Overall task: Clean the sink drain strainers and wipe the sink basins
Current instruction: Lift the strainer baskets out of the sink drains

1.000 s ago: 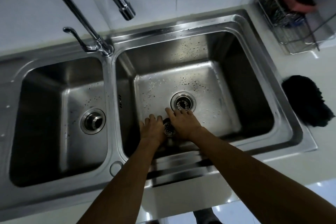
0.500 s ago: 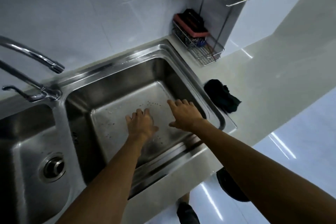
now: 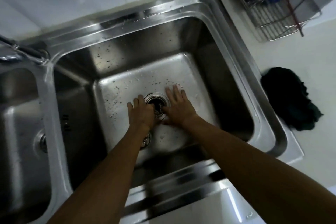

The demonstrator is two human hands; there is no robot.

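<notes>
now both hands lie spread and empty either side of the drain (image 3: 156, 102): left hand (image 3: 141, 112), right hand (image 3: 177, 107). the strainer (image 3: 146, 140) sits just nearer, under the left wrist. grip its rim, rinse.

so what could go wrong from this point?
1. The drain opening looks uncovered; food bits on the right basin floor could be swept down it by the left hand or right hand.
2. A round metal piece, probably the strainer, lies beside the left forearm and could get knocked.
</notes>
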